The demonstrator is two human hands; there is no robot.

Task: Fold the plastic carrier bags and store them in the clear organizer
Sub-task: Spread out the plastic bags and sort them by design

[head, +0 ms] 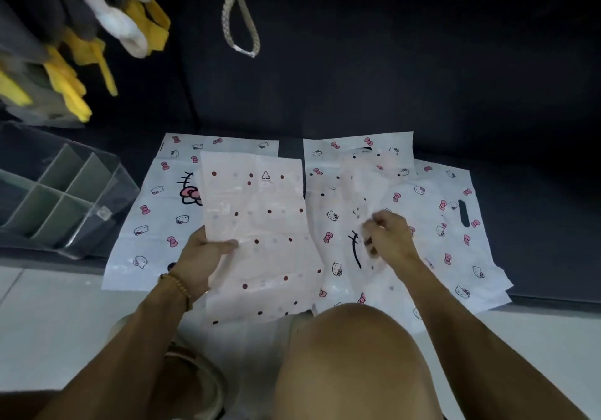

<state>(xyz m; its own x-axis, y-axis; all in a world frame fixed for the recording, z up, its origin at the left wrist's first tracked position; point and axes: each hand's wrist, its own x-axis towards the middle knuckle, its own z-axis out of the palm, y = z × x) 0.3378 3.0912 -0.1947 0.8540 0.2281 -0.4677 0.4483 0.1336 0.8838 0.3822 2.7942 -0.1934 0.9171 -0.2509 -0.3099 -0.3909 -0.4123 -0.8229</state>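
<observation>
While gripping the dotted pink bag at its left edge, thumb on top and fingers hidden beneath, left hand lifts that side off the stack, probably to keep the sheet taut for a fold. Right hand curled tight, fingertips pinching a thin see-through bag lying to the right; seems to be gathering or peeling it away from the sheets under it, though the film is too faint to trace its full edge.

Spread flat underneath, three white bags printed with cats and bows: left one, middle one, right one with its cut-out handle slot showing. Laid open on the dark seat, likely so each can be smoothed before folding. None folded yet, as far as can be judged.

Clear organizer sits on the seat at the left, just beside the left white bag, its green dividers visible and no bag in it; close enough to reach once a bag is folded small.

Also in view: bare knee low in front, braided cord loop hanging above, yellow and white cloth at upper left, bead bracelet on the left wrist.
</observation>
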